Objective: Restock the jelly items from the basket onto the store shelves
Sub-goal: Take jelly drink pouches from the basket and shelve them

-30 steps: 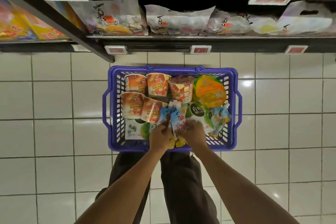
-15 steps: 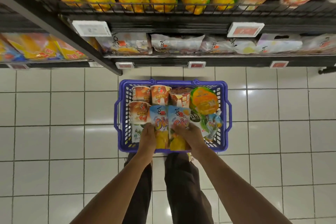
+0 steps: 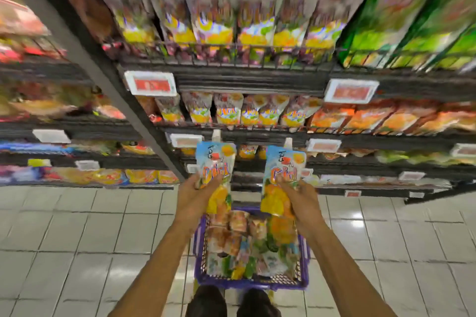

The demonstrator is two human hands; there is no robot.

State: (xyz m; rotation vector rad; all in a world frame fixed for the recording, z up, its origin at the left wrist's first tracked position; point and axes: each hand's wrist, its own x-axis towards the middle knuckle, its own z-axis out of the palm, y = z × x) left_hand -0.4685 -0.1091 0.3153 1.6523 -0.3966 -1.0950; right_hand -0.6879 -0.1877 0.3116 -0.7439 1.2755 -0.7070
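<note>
The left grip (image 3: pixel 195 193) is curled round the left jelly pouch (image 3: pixel 215 162), a spouted pack held upright above the purple basket (image 3: pixel 251 282), over its far-left corner. The right grip (image 3: pixel 300 199) clasps the right jelly pouch (image 3: pixel 281 170), same blue-and-orange print, over the basket's far-right corner. The 2 pouches are apart. The basket stands on the tiled floor (image 3: pixel 77 239), filled with jelly cups (image 3: pixel 238 221) and blurred packets. Beyond the basket rise the store shelves (image 3: pixel 244 80), with rows of similar pouches behind price tags (image 3: pixel 150 83).
</note>
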